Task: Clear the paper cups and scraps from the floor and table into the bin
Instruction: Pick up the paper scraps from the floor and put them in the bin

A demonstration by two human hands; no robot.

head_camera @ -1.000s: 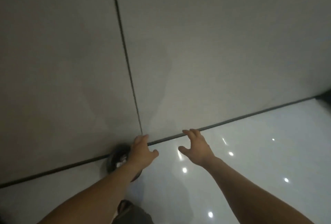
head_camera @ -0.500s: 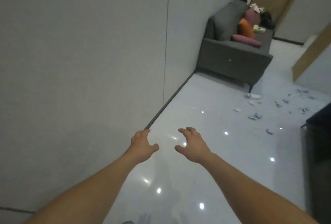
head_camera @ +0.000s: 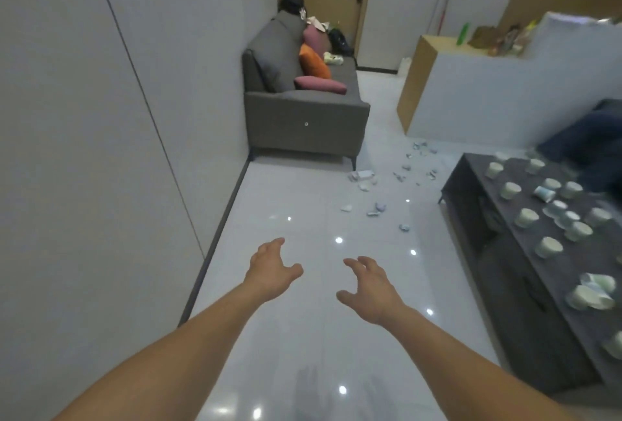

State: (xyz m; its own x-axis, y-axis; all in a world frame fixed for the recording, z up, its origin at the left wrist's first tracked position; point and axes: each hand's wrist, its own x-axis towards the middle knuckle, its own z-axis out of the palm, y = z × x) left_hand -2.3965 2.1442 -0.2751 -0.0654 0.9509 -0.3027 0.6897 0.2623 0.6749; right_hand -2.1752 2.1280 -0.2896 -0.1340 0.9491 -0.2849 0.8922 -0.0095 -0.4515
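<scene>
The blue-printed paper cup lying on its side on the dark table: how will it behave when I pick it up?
The tipped cup is probably light, being thin paper. Lying on its round side, it may roll if nudged. Its wall likely crushes under a firm pinch.

Open floor ahead, seemingly; table right, sofa beyond.

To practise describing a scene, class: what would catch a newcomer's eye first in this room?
The bare left hand and right hand hover, empty, over the glossy white floor. Pale paper scraps litter that floor between the grey fabric sofa against the wall and the dark low table at right. Many pale paper cups dot the table top.
</scene>
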